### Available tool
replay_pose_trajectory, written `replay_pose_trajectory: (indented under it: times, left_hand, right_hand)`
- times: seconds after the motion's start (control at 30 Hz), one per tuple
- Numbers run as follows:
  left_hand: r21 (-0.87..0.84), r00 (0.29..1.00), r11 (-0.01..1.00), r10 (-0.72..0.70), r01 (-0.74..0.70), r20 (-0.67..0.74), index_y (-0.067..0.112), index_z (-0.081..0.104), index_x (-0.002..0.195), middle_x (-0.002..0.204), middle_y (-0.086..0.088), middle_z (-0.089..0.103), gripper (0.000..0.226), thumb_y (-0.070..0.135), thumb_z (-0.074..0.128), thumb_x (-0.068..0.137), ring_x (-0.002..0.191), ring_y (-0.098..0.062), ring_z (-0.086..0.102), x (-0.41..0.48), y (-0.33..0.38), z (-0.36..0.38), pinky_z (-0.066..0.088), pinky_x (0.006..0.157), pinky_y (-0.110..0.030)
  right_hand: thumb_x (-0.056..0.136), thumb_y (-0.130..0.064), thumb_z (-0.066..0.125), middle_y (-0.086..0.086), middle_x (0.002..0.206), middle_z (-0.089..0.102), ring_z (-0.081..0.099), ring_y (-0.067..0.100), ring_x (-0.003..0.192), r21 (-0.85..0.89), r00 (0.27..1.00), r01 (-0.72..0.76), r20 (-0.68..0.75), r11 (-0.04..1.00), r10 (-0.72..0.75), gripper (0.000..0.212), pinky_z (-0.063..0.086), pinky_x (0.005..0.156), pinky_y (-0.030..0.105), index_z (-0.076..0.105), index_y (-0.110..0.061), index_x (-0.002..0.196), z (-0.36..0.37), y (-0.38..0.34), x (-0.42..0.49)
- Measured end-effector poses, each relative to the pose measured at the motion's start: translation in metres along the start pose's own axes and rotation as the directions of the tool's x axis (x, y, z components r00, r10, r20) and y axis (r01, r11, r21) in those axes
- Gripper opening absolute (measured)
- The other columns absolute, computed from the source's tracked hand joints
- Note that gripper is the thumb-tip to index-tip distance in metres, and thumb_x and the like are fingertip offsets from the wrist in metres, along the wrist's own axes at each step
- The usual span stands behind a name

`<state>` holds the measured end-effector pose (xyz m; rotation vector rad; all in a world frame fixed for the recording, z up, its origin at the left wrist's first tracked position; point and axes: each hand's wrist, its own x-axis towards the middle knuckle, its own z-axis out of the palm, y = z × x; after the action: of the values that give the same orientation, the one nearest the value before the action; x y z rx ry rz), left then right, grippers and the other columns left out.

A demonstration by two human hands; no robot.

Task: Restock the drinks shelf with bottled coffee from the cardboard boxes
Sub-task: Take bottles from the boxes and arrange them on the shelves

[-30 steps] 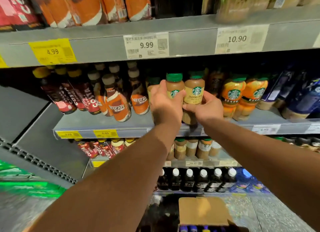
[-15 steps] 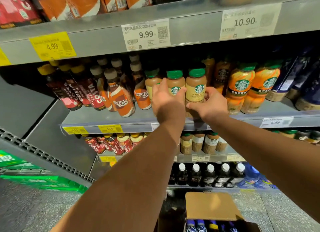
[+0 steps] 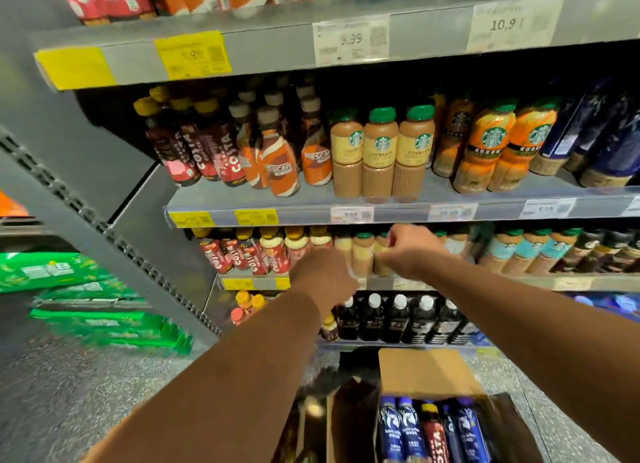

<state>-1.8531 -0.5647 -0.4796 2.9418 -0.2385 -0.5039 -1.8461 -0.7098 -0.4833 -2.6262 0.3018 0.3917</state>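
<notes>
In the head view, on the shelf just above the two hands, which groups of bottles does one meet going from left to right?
Dark red Costa bottles → orange and brown Nescafe bottles → three pale Starbucks bottles with green caps → orange Starbucks bottles → dark blue bottles.

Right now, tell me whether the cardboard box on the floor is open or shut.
Open: the cardboard box has its flap raised, and blue bottles show inside.
</notes>
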Motion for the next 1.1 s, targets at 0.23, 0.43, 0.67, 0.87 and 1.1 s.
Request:
replay_pose_trajectory:
  times: [0.23, 0.43, 0.67, 0.87, 1.1]
  left_hand:
    - [0.084, 0.996, 0.996, 0.021, -0.028, 0.089, 0.016, 0.055, 0.091, 0.094, -0.008, 0.058, 0.021, 0.037, 0.052, 0.090, 0.092, -0.029, 0.058, -0.106, -0.089, 0.035, 0.043, 0.070, -0.034]
    - [0.172, 0.988, 0.985, -0.035, 0.008, 0.152, 0.015, 0.061, 0.108, 0.112, -0.007, 0.061, 0.024, 0.029, 0.052, 0.091, 0.107, -0.029, 0.058, -0.174, -0.155, 0.081, 0.048, 0.083, -0.037]
    - [0.119, 0.970, 0.993, -0.050, 0.022, 0.237, 0.013, 0.058, 0.117, 0.117, -0.008, 0.058, 0.028, 0.018, 0.054, 0.089, 0.106, -0.029, 0.057, -0.170, -0.165, 0.121, 0.048, 0.081, -0.038]
    - [0.019, 0.941, 0.992, -0.127, 0.128, 0.313, 0.013, 0.059, 0.115, 0.118, -0.011, 0.059, 0.026, 0.010, 0.050, 0.091, 0.106, -0.031, 0.057, -0.132, -0.164, 0.163, 0.046, 0.080, -0.036]
    - [-0.111, 0.899, 0.956, -0.209, 0.270, 0.385, 0.017, 0.054, 0.126, 0.124, -0.011, 0.058, 0.035, 0.013, 0.052, 0.091, 0.112, -0.031, 0.058, -0.114, -0.182, 0.253, 0.049, 0.086, -0.039]
  right_hand:
    - [0.089, -0.027, 0.054, 0.011, 0.108, 0.058, 0.057, 0.029, 0.102, -0.406, 0.929, 0.247, 0.358, 0.880, -0.095, 0.027, 0.047, 0.082, 0.034, 0.061, -0.010, 0.110, 0.111, -0.065, -0.092]
    - [0.090, -0.030, 0.055, 0.008, 0.088, 0.059, 0.058, 0.030, 0.092, -0.360, 0.857, 0.357, 0.493, 0.862, -0.150, 0.025, 0.043, 0.071, 0.030, 0.057, -0.005, 0.085, 0.182, -0.093, -0.155]
    - [0.093, -0.022, 0.047, 0.011, 0.102, 0.057, 0.053, 0.025, 0.087, -0.348, 0.779, 0.424, 0.612, 0.836, -0.140, 0.025, 0.039, 0.067, 0.027, 0.059, -0.007, 0.109, 0.225, -0.086, -0.156]
    - [0.096, -0.017, 0.044, 0.014, 0.105, 0.059, 0.054, 0.025, 0.090, -0.260, 0.709, 0.426, 0.691, 0.866, -0.142, 0.026, 0.037, 0.067, 0.024, 0.063, -0.003, 0.108, 0.253, -0.057, -0.124]
    - [0.093, -0.019, 0.047, 0.015, 0.111, 0.062, 0.059, 0.031, 0.103, -0.263, 0.693, 0.316, 0.720, 0.912, -0.033, 0.026, 0.044, 0.077, 0.033, 0.062, -0.003, 0.107, 0.328, 0.000, -0.088]
